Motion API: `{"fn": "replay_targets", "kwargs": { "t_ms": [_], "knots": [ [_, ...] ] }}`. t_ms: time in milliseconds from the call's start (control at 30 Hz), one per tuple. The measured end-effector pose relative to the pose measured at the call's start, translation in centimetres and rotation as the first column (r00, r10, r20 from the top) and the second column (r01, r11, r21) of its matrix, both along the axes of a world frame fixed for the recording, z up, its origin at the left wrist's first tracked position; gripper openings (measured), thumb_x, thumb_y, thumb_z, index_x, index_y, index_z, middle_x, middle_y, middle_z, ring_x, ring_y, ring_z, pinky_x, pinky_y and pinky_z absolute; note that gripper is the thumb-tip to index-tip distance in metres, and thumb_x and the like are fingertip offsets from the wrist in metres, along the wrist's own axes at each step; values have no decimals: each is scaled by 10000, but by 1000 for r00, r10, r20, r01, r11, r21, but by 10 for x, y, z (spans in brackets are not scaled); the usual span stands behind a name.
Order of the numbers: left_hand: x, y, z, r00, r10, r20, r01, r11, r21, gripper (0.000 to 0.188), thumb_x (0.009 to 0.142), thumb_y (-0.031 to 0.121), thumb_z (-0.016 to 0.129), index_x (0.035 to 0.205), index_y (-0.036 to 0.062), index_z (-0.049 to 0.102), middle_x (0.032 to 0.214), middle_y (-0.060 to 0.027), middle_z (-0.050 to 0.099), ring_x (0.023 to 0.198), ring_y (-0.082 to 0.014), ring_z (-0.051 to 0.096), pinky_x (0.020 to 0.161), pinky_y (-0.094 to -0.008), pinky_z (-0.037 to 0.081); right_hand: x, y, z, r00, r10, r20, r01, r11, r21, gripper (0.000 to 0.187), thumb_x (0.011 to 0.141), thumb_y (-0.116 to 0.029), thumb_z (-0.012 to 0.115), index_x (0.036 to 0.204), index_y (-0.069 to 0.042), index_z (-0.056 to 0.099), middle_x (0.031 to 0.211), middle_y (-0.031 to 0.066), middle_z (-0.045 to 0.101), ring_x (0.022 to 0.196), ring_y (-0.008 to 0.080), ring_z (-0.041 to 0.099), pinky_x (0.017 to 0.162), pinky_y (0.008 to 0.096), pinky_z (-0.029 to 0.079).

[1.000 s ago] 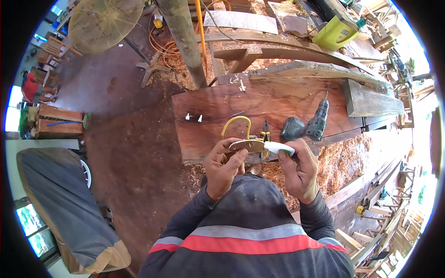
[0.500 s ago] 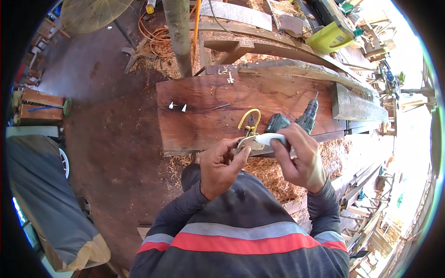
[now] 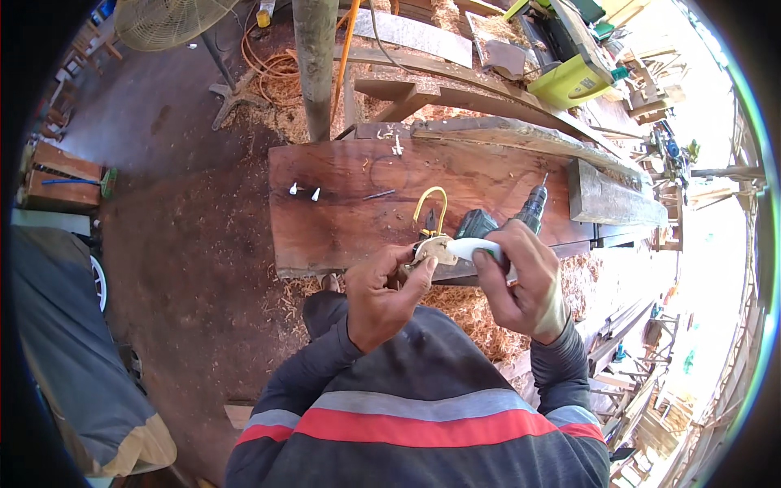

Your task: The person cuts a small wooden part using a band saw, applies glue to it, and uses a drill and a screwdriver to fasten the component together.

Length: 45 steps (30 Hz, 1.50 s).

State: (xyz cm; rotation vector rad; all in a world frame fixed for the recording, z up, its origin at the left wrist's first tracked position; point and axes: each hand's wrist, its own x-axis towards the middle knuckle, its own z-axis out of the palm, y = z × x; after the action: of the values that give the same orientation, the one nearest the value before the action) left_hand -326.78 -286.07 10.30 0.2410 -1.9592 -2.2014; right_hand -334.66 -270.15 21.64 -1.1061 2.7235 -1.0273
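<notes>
My left hand [image 3: 382,294] pinches a small pale, flat piece with a rounded edge [image 3: 437,249] between thumb and fingers. Closed around a white squeeze bottle [image 3: 470,248] is my right hand [image 3: 525,281]; the bottle lies nearly level and its narrow end meets the pale piece. Whether anything comes out of it is too small to see. Just beyond the hands, pliers with yellow handles [image 3: 441,213] rest on the reddish wooden board [image 3: 325,232]. A dark green cordless drill [image 3: 530,210] lies behind my right hand, partly covered by it.
Two small white cone-shaped pieces [image 3: 315,194] and a thin dark rod [image 3: 379,194] lie on the board. A grey timber block [image 3: 614,195] sits at its right end. Beyond stand a wooden post [image 3: 316,73] and a yellow-green container [image 3: 571,83]. Shavings [image 3: 464,313] cover the ground below.
The view has shifted slightly, so the board and tools sit a little further left. Both hands keep their hold, with the bottle's end still at the pale piece.
</notes>
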Motion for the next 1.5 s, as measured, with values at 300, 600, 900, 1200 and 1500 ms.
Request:
{"fn": "replay_targets", "kwargs": {
  "t_ms": [300,600,900,1200,1500],
  "knots": [
    [3,3,4,998,31,61,-38,992,119,120,905,76,736,989,-8,722,695,39,631,558,6,476,476,-190,358,5,1,-5,998,-39,43,40,999,-19,109,872,2,656,972,19,617,737,122,527,595,267,550,544,364,443],
    [-13,-36,-23,964,-122,238,-15,864,503,165,980,95,616,1106,-9,632,738,-39,650,529,-58,508,456,-210,399,-4,3,-61,822,-396,409,529,796,-293,160,1004,-128,603,1039,23,640,773,-7,568,648,62,493,582,226,404],
    [-37,-118,-79,889,-396,228,42,568,822,254,1019,279,597,1094,37,605,870,-73,676,533,-66,488,450,-197,318,9,9,-332,210,-455,866,905,425,4,182,986,-148,626,1079,8,628,755,-7,568,580,67,516,482,240,441],
    [-42,-142,-102,821,-568,65,180,365,914,275,976,292,649,1130,67,605,1039,-120,651,551,-76,464,471,-211,333,-23,-47,-389,180,-583,793,883,451,132,300,948,-150,690,1133,21,529,819,74,653,580,100,594,477,256,478],
    [-22,-62,-88,704,-709,-41,393,341,854,335,929,292,713,1128,48,601,1029,-112,608,578,-87,464,491,-217,352,94,-1,-250,337,-364,868,868,478,-136,194,999,-201,641,998,-8,633,728,-5,619,626,55,573,559,220,470]
  ]
}}
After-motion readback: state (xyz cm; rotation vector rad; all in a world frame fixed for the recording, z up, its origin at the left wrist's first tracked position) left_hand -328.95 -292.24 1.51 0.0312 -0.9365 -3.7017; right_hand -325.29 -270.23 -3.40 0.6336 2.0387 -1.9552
